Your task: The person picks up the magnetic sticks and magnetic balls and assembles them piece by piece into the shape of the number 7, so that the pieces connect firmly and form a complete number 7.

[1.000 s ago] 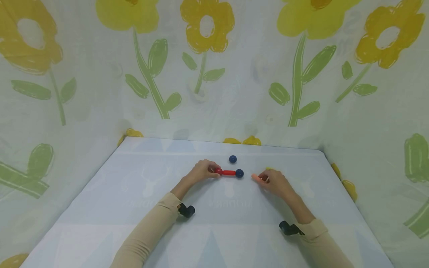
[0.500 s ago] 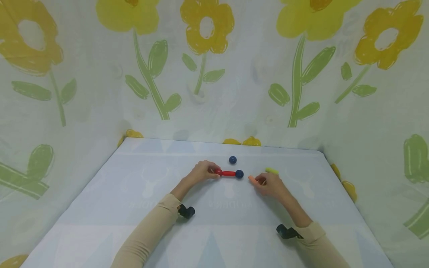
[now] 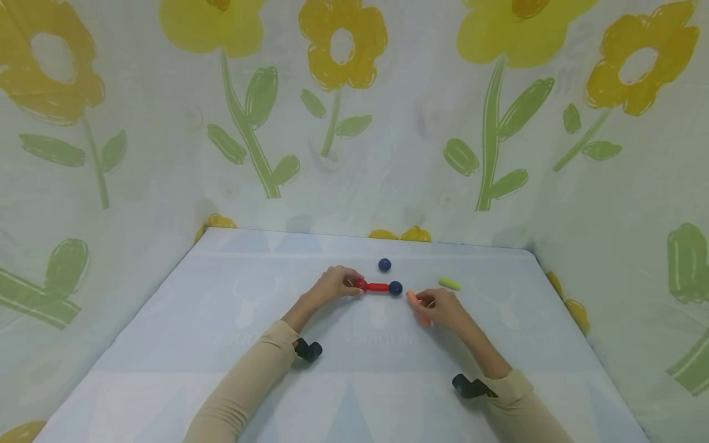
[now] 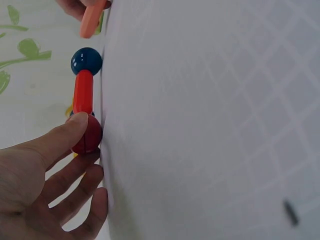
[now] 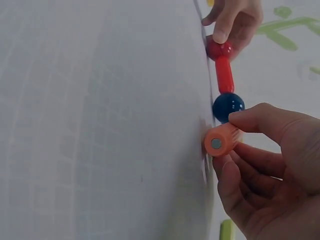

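Note:
My left hand [image 3: 335, 283] pinches a dark red ball [image 4: 90, 136] between thumb and fingers. From that ball a red magnetic rod [image 3: 379, 287] runs in line to a dark blue ball [image 3: 396, 288], low over the table. Just to the right, my right hand [image 3: 443, 307] holds an orange magnetic rod [image 5: 223, 139] between thumb and fingers, with a round metal tip facing the right wrist camera. In the head view the orange rod slants, its upper end close beside the blue ball. The fingers cover part of its length.
A second blue ball [image 3: 384, 265] lies behind the red rod on the white table [image 3: 310, 394]. Beyond the right hand lies a yellow-green rod [image 3: 450, 283]. A flower-printed curtain [image 3: 388, 172] rises along the table's back and sides.
The right hand has moved left with the orange rod, bringing it nearer the blue ball and turning it more upright. This uncovers the yellow-green rod. The left hand stays in place.

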The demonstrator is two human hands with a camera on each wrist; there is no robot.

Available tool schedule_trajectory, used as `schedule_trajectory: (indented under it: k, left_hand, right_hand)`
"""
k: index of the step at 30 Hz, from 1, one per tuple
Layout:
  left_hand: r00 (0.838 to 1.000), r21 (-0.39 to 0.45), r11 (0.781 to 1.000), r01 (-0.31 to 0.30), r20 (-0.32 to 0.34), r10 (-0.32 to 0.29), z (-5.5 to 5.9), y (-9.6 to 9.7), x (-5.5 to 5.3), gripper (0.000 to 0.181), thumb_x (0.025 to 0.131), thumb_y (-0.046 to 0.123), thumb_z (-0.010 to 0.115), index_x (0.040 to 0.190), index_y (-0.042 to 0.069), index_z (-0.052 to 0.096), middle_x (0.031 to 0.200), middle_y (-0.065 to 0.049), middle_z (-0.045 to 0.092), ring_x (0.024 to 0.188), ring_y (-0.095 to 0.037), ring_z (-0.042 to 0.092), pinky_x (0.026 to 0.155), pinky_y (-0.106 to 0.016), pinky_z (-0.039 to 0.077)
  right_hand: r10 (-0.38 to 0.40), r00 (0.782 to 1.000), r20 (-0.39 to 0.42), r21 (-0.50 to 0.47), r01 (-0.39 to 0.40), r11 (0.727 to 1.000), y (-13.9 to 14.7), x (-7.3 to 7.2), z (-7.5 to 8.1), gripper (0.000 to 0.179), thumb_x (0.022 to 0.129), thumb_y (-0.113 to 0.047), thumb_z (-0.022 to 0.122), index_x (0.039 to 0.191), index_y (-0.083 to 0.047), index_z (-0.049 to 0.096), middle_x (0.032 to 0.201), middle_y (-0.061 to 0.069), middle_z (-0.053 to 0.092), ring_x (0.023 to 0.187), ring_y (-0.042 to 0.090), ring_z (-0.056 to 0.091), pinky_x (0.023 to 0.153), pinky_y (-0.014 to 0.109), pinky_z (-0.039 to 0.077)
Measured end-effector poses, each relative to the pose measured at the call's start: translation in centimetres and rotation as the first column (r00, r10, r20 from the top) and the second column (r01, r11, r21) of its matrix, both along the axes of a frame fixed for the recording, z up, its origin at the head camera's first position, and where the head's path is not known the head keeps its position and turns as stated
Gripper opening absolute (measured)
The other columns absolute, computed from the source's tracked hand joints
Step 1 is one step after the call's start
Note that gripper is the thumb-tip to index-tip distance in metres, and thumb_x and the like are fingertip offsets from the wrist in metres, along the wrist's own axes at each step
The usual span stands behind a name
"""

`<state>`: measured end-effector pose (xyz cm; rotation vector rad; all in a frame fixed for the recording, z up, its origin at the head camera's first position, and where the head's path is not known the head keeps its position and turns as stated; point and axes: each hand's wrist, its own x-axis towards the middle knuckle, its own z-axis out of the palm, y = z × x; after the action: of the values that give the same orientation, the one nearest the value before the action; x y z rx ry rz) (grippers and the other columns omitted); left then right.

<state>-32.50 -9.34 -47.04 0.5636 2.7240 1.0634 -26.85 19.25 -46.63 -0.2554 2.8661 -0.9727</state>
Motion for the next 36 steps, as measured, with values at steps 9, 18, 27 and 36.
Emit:
schedule_trajectory:
  k: [9, 18, 27, 36]
  left_hand:
    - [1.000, -0.003, 1.000, 0.002, -0.003, -0.002, 0.1, 0.0, 0.1, 0.037, 0.085, 0.023, 0.077, 0.121, 0.016, 0.071, 0.112, -0.003, 0.073, 0.095, -0.015, 0.063, 0.089, -0.031, 0.055]
    - [1.000, 0.011, 1.000, 0.000, 0.004, 0.000, 0.1, -0.1, 0.1, 0.037, 0.085, 0.022, 0.077, 0.121, 0.015, 0.070, 0.112, -0.003, 0.073, 0.096, -0.015, 0.062, 0.088, -0.031, 0.055]
    - [1.000, 0.016, 1.000, 0.008, -0.002, -0.008, 0.1, -0.1, 0.1, 0.037, 0.085, 0.023, 0.077, 0.120, 0.015, 0.071, 0.111, -0.003, 0.073, 0.095, -0.014, 0.062, 0.088, -0.031, 0.055]
    - [1.000, 0.009, 1.000, 0.007, -0.003, -0.007, 0.1, -0.2, 0.1, 0.038, 0.085, 0.023, 0.077, 0.121, 0.014, 0.070, 0.112, -0.003, 0.073, 0.094, -0.014, 0.062, 0.087, -0.031, 0.055]
  right_hand:
    - [-0.017, 0.999, 0.043, -0.023, 0.018, 1.000, -0.6, -0.2, -0.5, 0.031, 0.087, -0.018, 0.071, 0.114, -0.003, 0.070, 0.091, 0.005, 0.071, 0.077, 0.014, 0.060, 0.061, 0.026, 0.053]
    - [-0.048, 0.992, 0.114, -0.070, 0.056, 0.996, -1.2, 0.1, -0.5, 0.035, 0.088, -0.023, 0.071, 0.116, -0.003, 0.070, 0.091, 0.005, 0.070, 0.074, 0.015, 0.058, 0.060, 0.024, 0.053]
    - [-0.071, 0.984, 0.161, -0.104, 0.089, 0.991, -1.5, 0.3, -0.4, 0.039, 0.087, -0.027, 0.072, 0.117, -0.002, 0.069, 0.092, 0.006, 0.071, 0.070, 0.014, 0.058, 0.061, 0.024, 0.054]
    - [-0.096, 0.971, 0.218, -0.138, 0.128, 0.982, -2.0, 0.2, -0.9, 0.040, 0.088, -0.029, 0.072, 0.118, -0.003, 0.069, 0.097, 0.008, 0.071, 0.074, 0.016, 0.060, 0.066, 0.023, 0.055]
